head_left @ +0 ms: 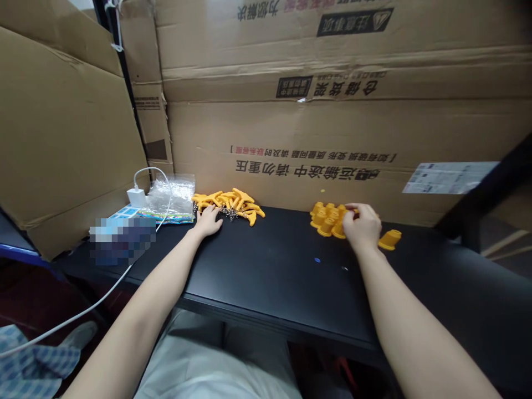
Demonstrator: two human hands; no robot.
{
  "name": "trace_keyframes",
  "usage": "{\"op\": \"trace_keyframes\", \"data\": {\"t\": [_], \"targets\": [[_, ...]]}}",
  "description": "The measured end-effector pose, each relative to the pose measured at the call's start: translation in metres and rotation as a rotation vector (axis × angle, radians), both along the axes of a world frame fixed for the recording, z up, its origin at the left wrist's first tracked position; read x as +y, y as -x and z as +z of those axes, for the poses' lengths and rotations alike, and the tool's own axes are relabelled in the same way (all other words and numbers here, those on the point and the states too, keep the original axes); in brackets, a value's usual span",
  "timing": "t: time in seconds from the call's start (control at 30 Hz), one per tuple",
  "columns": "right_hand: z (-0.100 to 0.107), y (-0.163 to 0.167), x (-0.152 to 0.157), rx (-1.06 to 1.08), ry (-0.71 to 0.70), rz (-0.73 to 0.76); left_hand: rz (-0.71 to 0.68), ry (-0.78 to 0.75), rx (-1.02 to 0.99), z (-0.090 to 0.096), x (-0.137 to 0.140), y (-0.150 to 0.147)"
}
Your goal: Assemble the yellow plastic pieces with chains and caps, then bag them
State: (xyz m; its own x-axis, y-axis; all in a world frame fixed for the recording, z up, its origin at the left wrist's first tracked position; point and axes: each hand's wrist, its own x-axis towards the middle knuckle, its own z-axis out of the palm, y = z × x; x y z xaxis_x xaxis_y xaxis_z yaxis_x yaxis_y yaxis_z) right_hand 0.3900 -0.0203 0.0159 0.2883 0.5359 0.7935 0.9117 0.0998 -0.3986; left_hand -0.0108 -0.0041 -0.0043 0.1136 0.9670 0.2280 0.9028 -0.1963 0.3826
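Note:
My left hand rests on the black table with its fingers spread, at the near-left edge of a heap of orange curved pieces. Small metal chains lie among these pieces, close to my fingertips. On the right, yellow flanged cups stand bunched together. My right hand is at the right side of this group, thumb and fingers curled together around the top of one cup, mostly hidden by the fingers. A single yellow cup lies tilted just right of my right wrist.
Cardboard panels wall off the back and left. At the left lie clear plastic bags, a white charger with a cable and a blurred-out object. A blue scrap lies on the black table. Another person's checked clothing shows lower left.

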Motion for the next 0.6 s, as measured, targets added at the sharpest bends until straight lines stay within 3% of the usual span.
{"op": "trace_keyframes", "data": {"t": [0.2,0.33,0.47,0.6], "targets": [[0.0,0.014,0.009,-0.123,0.126,0.101,-0.036,0.044,-0.022,-0.006,0.004,0.011],[-0.001,0.024,0.01,-0.279,0.228,-0.033,-0.04,0.033,-0.027,-0.007,0.006,0.011],[-0.004,0.024,0.01,-0.297,0.297,-0.208,-0.037,-0.004,-0.046,-0.011,0.008,0.011],[-0.009,0.018,0.017,-0.229,0.435,-0.204,-0.037,-0.031,-0.068,-0.013,0.009,0.011]]}}
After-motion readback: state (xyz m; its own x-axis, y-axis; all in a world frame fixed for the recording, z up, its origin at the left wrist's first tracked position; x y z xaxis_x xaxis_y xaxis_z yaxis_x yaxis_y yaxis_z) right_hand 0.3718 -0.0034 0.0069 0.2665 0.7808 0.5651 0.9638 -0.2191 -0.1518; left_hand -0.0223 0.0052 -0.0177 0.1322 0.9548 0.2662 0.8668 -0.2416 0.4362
